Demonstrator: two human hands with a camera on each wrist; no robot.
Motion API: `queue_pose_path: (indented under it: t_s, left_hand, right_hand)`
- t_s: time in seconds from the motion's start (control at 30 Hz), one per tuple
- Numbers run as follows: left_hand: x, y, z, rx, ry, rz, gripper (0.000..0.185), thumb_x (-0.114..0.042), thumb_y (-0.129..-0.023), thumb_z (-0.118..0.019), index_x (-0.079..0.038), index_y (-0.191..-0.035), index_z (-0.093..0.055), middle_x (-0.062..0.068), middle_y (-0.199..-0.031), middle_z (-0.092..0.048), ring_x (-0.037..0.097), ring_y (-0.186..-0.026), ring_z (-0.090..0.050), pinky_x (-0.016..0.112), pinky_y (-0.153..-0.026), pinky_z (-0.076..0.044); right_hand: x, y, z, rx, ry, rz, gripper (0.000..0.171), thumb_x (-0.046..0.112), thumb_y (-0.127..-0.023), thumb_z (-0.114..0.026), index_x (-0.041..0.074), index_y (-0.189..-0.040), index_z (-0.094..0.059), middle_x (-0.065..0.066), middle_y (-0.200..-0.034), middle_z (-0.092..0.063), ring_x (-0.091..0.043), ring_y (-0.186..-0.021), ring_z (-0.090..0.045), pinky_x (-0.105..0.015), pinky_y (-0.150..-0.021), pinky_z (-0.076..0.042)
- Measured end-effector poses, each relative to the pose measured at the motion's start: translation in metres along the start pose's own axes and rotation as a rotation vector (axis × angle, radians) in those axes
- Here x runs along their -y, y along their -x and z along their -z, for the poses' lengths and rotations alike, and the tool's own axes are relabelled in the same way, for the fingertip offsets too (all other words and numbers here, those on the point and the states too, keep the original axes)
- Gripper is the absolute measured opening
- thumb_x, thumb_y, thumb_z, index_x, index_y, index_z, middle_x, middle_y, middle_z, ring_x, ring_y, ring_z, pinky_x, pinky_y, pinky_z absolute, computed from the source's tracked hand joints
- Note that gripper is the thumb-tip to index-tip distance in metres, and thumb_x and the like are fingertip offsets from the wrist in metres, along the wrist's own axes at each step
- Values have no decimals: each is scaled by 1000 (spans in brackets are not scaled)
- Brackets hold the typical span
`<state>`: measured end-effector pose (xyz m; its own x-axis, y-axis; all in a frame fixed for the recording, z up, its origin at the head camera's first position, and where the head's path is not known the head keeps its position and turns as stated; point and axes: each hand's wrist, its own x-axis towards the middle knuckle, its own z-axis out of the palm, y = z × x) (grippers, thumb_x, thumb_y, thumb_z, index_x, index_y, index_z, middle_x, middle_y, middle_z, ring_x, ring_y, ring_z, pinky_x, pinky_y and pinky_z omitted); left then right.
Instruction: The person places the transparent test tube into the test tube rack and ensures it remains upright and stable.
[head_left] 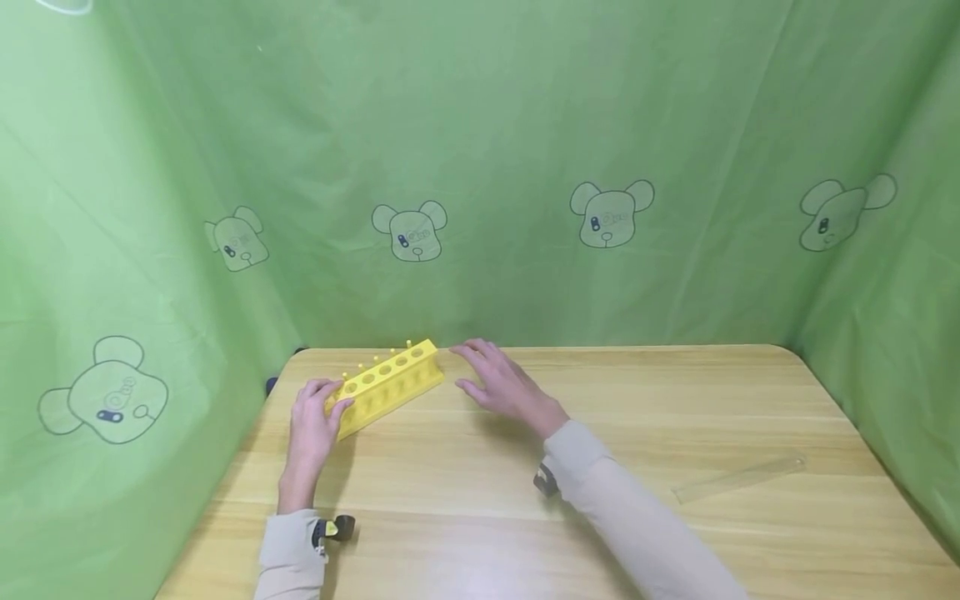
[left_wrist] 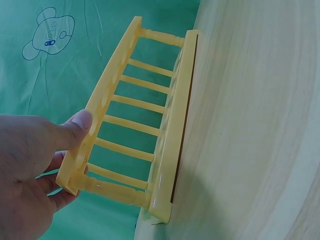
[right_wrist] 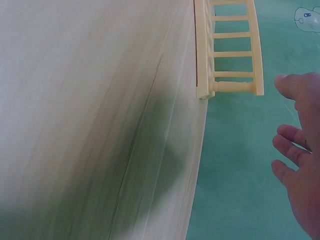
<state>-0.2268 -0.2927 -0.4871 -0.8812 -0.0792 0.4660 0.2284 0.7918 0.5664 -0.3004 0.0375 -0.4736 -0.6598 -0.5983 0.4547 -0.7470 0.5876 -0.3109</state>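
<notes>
A yellow test tube rack (head_left: 390, 382) with several round holes stands slantwise at the back left of the wooden table (head_left: 600, 433). My left hand (head_left: 330, 398) grips its near left end. In the left wrist view the thumb (left_wrist: 80, 122) presses on the top plate of the rack (left_wrist: 145, 125), and the left hand (left_wrist: 70, 150) has its other fingers curled underneath. My right hand (head_left: 495, 379) hovers flat just right of the rack's far end, fingers spread and holding nothing. In the right wrist view a gap shows between the right hand (right_wrist: 297, 150) and the rack (right_wrist: 230, 45).
A clear tube (head_left: 738, 477) lies on the table's right side. Green cloth with bear prints (head_left: 480, 167) closes in the back and both sides. A small dark object (head_left: 272, 385) sticks out at the table's back left corner.
</notes>
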Motion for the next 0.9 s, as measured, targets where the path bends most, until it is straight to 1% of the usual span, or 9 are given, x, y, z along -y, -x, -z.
queue_pose_path:
  t_s: [0.13,0.3,0.43,0.7,0.9]
  left_hand:
    - [0,0,0,3,-2,10,39,-5,-89,-79,9,-123,-67,26,-123,-61,43,-115,-56,55,-103,-51]
    - [-1,0,0,4,-7,15,38,-5,-89,-78,10,-123,-67,25,-122,-61,42,-115,-56,54,-103,-51]
    - [-3,0,1,-2,-3,2,38,-4,-89,-78,10,-122,-67,26,-121,-62,43,-114,-57,55,-102,-51]
    - [1,0,1,-2,3,9,38,-5,-88,-80,9,-122,-68,25,-121,-62,43,-114,-57,54,-102,-52]
    - [0,0,0,-9,9,-9,38,-4,-88,-80,10,-121,-68,26,-120,-62,44,-113,-57,56,-101,-52]
  right_hand:
    - [4,-4,-1,-1,-15,-3,57,22,-97,-72,7,-147,-51,-14,-143,-54,-30,-131,-52,-44,-109,-50]
    - [8,-11,-2,25,-2,-4,57,23,-98,-72,7,-149,-49,-14,-146,-53,-29,-133,-51,-42,-113,-46]
    - [10,-16,-4,36,14,-1,57,24,-99,-70,8,-149,-48,-14,-147,-52,-28,-135,-49,-40,-114,-45]
    - [14,-29,-9,38,14,44,56,22,-99,-70,3,-147,-50,-16,-143,-53,-29,-133,-50,-39,-111,-48]
    - [19,-36,-12,74,22,34,55,22,-99,-70,4,-147,-50,-18,-145,-52,-29,-133,-50,-40,-111,-48]
